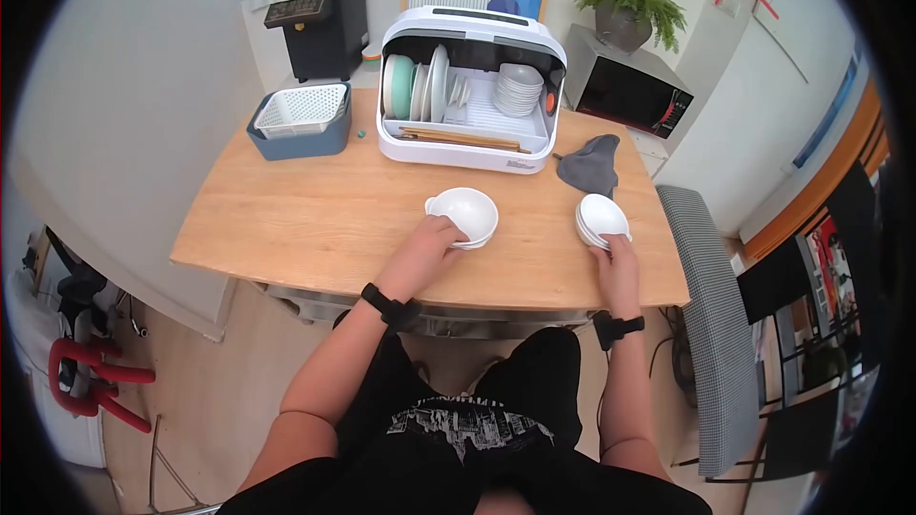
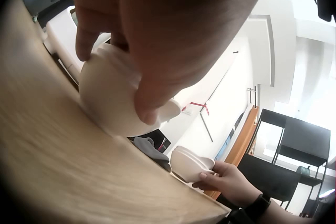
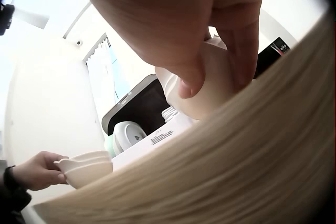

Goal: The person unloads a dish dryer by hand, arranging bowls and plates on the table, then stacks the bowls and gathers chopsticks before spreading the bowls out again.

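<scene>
Near the front middle of the table, my left hand (image 1: 426, 252) grips the near rim of a small stack of white bowls (image 1: 468, 210) with little side handles. The left wrist view shows the thumb on the outside of these bowls (image 2: 107, 95) and fingers over the rim. Farther right, my right hand (image 1: 618, 275) holds a second stack of smaller white bowls (image 1: 603, 216) by its near side. In the right wrist view, thumb and fingers pinch the side of that stack (image 3: 210, 90), which sits close over the wooden tabletop.
A white dish cabinet (image 1: 465, 157) with plates, bowls and chopsticks stands open at the back. A grey cloth (image 1: 590, 165) lies right of it. At the back left is a blue basin (image 1: 303, 144) holding a white basket (image 1: 303, 107). A microwave (image 1: 625, 86) stands back right.
</scene>
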